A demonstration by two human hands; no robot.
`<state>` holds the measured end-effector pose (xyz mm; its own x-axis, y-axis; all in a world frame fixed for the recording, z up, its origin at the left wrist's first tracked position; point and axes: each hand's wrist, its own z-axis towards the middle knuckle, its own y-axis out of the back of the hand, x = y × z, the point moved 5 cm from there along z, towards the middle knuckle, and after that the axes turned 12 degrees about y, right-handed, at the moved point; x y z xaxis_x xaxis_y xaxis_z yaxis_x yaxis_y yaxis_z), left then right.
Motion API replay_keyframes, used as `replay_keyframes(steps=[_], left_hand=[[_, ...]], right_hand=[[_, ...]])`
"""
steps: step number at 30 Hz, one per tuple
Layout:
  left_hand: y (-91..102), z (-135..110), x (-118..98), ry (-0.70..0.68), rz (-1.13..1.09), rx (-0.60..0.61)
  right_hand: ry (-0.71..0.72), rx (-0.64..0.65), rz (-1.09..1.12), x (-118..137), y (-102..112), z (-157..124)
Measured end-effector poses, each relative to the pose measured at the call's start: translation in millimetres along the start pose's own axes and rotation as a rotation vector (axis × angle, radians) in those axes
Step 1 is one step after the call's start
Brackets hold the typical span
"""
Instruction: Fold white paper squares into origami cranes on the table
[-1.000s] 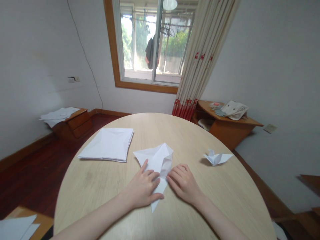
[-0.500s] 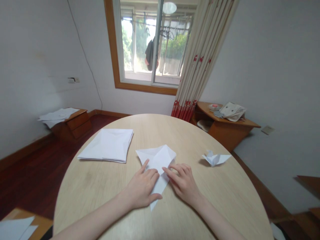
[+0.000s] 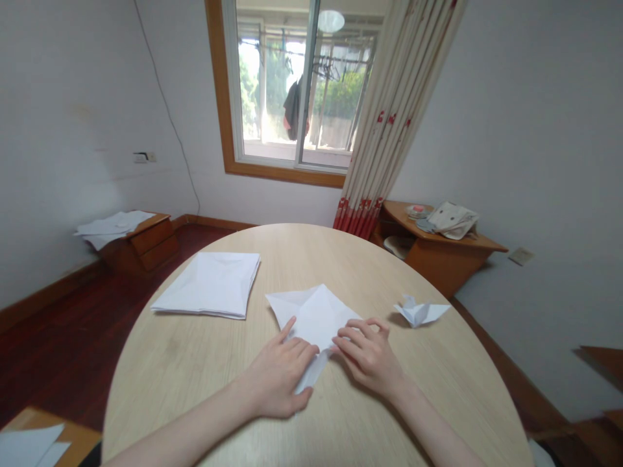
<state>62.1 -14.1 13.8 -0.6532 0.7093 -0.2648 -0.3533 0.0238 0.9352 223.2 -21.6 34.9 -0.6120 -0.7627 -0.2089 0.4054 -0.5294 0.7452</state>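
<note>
Two hands: our left hand (image 3: 281,379) and right hand (image 3: 370,359) lie open, fingertips pressing, pinching nothing.
Folded white paper sheet (image 3: 314,318): long axis points toward us, narrow tip beneath the nearer left hand.

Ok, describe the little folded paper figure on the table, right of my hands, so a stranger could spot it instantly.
Start at the round light-wood table, then look past the right hand toward the table's right edge. A small white origami figure sits there, one tip raised. Unlike the flat stack of folded sheets and the large sheet under that hand, it is tiny and untouched.
</note>
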Motion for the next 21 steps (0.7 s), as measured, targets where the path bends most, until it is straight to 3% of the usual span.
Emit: replay_keyframes(steps=[5, 21], left_hand=[[3.0, -1, -3, -0.008, -0.04, 0.048], [2.6, -1, -4, -0.055, 0.011, 0.105]], right_hand=[[-0.011, 0.152, 0.081, -10, -2, -4], [-0.129, 0.288, 0.203, -22, -13, -16]])
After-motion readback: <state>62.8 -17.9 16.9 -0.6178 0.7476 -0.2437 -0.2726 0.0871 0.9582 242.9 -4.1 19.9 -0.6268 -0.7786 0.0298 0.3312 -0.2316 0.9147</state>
